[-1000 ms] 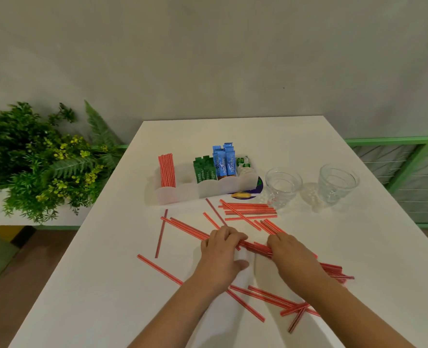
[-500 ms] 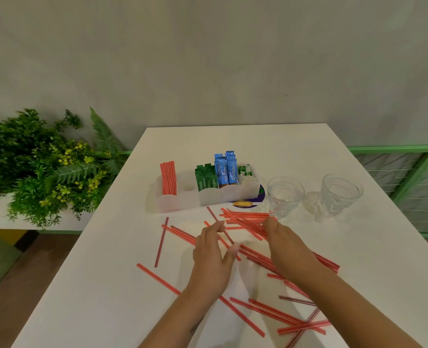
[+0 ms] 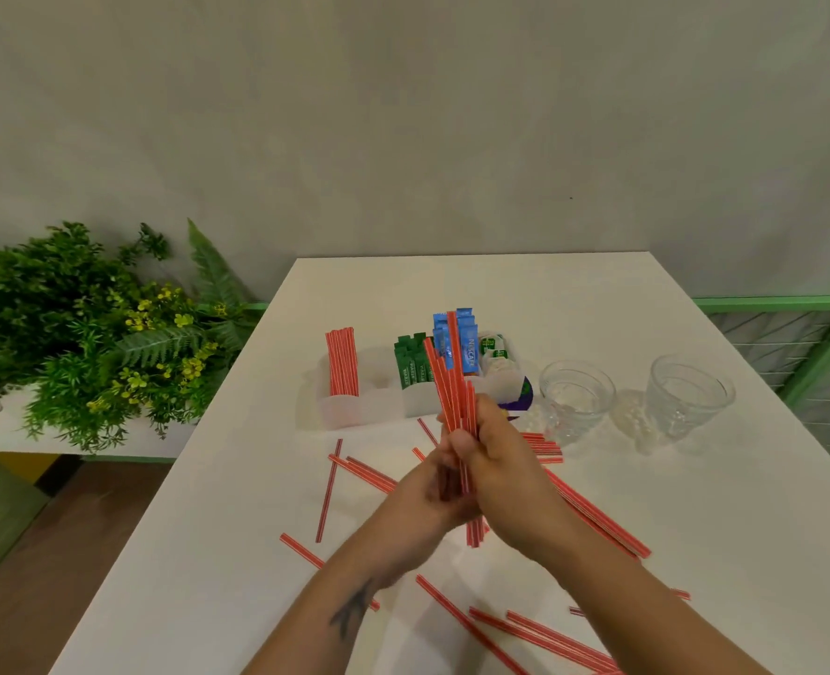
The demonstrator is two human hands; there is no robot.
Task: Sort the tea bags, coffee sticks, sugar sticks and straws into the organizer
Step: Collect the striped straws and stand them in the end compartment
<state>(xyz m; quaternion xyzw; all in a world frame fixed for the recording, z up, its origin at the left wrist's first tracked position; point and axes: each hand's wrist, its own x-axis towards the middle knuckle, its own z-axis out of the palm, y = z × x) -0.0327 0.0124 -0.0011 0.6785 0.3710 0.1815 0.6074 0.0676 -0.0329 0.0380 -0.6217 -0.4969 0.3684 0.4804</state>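
**Straws half gathered, the rest of the sorting looks done**

Nearest the camera, loose red-and-white striped paper straws (image 3: 539, 638) lie scattered on the white tabletop (image 3: 695, 504), some crossing each other at the near edge and others (image 3: 327, 489) further left. These are, by my judgement, what remains of the task.

Above them, both hands meet over the middle of the tabletop. The right hand (image 3: 498, 467) has its fingers curled round a lifted bundle of the same striped straws (image 3: 454, 382), held nearly upright; the left hand (image 3: 427, 499) wraps the lower part of the bundle, apparently squaring it up.

Beyond the hands stands the translucent white plastic organizer (image 3: 354, 406). Its left compartment already holds upright striped straws (image 3: 342, 360); further right stand green stick packets (image 3: 410, 365), blue coffee sticks (image 3: 469, 345) and small white-and-green tea bags (image 3: 493, 348). No packets show loose on the tabletop, so only straws seem left.

Two clear cut-glass tumblers (image 3: 576, 397) stand to the right.
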